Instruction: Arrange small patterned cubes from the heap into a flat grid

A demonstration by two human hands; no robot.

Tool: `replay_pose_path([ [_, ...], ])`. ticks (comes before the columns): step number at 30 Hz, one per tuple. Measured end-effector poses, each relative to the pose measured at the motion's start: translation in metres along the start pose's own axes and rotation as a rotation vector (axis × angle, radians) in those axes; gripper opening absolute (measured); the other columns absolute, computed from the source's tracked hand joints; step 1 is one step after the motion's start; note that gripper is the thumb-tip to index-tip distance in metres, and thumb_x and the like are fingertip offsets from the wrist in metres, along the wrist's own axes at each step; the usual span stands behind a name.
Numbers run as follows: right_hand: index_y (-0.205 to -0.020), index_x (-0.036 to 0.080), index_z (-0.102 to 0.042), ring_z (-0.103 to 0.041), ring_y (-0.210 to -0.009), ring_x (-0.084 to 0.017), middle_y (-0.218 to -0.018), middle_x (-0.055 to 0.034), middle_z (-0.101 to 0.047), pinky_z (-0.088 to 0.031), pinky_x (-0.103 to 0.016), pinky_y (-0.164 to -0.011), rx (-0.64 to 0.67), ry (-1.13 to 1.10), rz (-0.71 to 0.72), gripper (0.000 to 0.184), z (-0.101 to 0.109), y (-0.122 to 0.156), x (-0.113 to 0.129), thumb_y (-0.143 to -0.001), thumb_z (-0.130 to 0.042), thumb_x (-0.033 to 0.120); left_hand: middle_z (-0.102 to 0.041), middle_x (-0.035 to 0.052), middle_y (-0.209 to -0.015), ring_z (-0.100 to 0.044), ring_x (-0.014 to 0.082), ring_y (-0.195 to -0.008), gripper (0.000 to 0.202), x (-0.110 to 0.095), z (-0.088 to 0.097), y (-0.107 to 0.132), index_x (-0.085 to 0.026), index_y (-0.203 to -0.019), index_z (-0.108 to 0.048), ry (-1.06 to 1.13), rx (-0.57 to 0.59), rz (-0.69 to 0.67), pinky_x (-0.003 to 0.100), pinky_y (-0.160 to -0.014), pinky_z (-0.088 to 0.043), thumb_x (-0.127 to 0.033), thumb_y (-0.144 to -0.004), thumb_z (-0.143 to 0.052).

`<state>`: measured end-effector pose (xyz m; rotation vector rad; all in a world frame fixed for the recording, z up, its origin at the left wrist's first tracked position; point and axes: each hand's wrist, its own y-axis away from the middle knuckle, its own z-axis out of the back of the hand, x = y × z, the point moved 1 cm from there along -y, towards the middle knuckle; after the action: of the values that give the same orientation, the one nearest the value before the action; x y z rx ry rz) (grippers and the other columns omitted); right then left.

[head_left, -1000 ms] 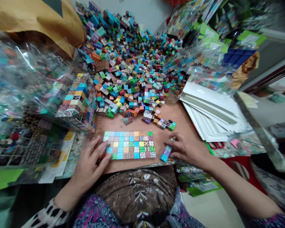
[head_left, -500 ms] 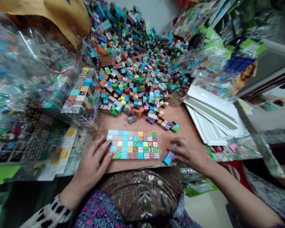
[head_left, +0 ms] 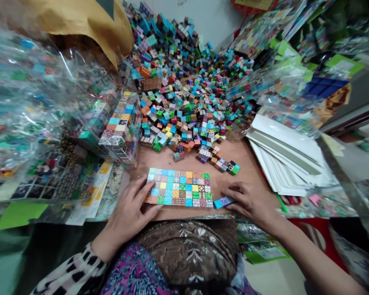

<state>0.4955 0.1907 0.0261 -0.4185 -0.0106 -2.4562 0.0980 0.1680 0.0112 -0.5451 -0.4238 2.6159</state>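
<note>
A flat grid of small colourful cubes (head_left: pixel 180 187) lies on the wooden table (head_left: pixel 242 157) in front of me. My left hand (head_left: pixel 132 209) rests with fingers stretched against the grid's left edge. My right hand (head_left: pixel 249 200) lies to the right of the grid, fingertips pinching a short row of blue and purple cubes (head_left: pixel 223 201) that lies next to the grid's lower right corner. A few loose cubes (head_left: pixel 230 167) sit just beyond the grid.
A huge heap of loose cubes (head_left: pixel 184 90) fills the back of the table. Clear bags of packed cubes (head_left: pixel 117 127) crowd the left. A stack of white cards (head_left: pixel 285 151) lies on the right. Printed sheets (head_left: pixel 89 196) cover the left table edge.
My right hand has turned the short row of cubes from nearly upright to lying sideways and brought it closer to the grid's lower right corner. My left hand stays on the left edge.
</note>
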Motion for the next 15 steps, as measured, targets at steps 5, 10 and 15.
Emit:
replay_pose_path([
  [5, -0.128, 0.024, -0.062, -0.053, -0.112, -0.033, -0.122, -0.0162, -0.054, -0.05, -0.052, -0.09, 0.028, 0.001, 0.009, 0.036, 0.005, -0.005, 0.014, -0.093, -0.058, 0.032, -0.042, 0.0155, -0.146, -0.046, 0.0315, -0.131, 0.061, 0.001, -0.001, -0.002, -0.021, -0.142, -0.039, 0.016, 0.017, 0.028, 0.05, -0.107, -0.043, -0.048, -0.09, -0.057],
  [10, -0.126, 0.023, -0.06, -0.049, -0.118, -0.03, -0.125, -0.0151, -0.051, -0.047, -0.052, -0.096, -0.028, -0.07, 0.055, 0.032, 0.014, -0.011, 0.044, -0.095, -0.051, 0.024, -0.042, 0.0157, -0.145, -0.047, 0.032, -0.13, 0.06, -0.001, 0.001, -0.004, -0.021, -0.142, -0.038, 0.012, 0.03, 0.029, 0.051, -0.106, -0.043, -0.047, -0.091, -0.055],
  [15, -0.124, 0.025, -0.059, -0.048, -0.117, -0.03, -0.126, -0.0126, -0.052, -0.045, -0.053, -0.096, -0.001, -0.073, 0.123, 0.037, 0.008, -0.015, 0.057, -0.09, -0.05, 0.015, -0.043, 0.0157, -0.144, -0.048, 0.0308, -0.129, 0.059, -0.002, 0.002, -0.005, -0.019, -0.142, -0.038, 0.001, 0.03, 0.019, 0.048, -0.106, -0.043, -0.046, -0.092, -0.053],
])
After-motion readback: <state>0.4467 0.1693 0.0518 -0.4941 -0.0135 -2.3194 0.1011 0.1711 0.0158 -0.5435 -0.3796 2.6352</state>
